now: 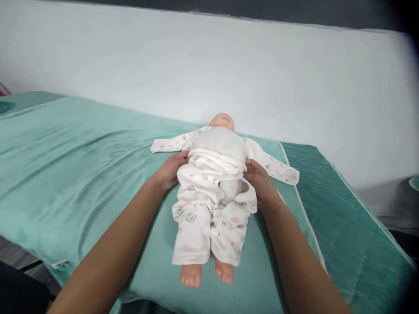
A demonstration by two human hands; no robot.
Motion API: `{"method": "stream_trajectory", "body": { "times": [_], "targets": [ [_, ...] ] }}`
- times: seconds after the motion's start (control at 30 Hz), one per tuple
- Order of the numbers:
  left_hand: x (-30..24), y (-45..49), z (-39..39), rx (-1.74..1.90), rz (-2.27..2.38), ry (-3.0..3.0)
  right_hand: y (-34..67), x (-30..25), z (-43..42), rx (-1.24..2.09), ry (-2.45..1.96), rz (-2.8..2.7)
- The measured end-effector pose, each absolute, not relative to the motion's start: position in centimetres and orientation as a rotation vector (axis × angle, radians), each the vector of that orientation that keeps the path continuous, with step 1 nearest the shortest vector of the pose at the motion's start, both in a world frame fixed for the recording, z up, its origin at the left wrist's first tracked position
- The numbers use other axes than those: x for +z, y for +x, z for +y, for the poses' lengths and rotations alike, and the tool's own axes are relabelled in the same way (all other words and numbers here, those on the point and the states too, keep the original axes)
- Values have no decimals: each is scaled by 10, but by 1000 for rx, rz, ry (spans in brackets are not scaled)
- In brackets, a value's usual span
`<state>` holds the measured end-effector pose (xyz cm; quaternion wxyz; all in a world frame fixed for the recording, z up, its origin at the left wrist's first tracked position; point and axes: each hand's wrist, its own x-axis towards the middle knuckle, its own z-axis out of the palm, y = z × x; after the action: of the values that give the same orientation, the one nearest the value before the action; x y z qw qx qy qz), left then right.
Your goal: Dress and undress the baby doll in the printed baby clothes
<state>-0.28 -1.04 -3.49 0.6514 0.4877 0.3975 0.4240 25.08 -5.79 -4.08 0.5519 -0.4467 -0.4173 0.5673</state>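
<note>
Grip closed, left hand (pixel 172 169) and right hand (pixel 259 179) pinch the trousers (pixel 201 189) at either hip, seemingly for an even hold, on a doll (pixel 221 140) lying face-up, feet (pixel 190 275) toward the bed's (pixel 85 152) near edge.

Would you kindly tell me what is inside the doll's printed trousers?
Inside the printed trousers, a patch of pale grey cloth shows through the front opening, and the bare feet of the doll stick out below. The legs, covered by the trousers, cannot be seen.
</note>
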Motion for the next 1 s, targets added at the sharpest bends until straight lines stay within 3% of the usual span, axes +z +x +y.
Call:
{"method": "stream_trajectory", "body": {
  "times": [0.5,0.77,1.0],
  "targets": [
    [-47,2,-9,1112,1065,1586,261,-54,-52,1166,-1142,-1183],
    [-49,6,-13,1232,1225,1535,260,-57,-49,670,-1339,-1279],
    [-40,7,-19,1410,1186,1559,248,-50,-56,567,-1219,-1284]
  ]
}}
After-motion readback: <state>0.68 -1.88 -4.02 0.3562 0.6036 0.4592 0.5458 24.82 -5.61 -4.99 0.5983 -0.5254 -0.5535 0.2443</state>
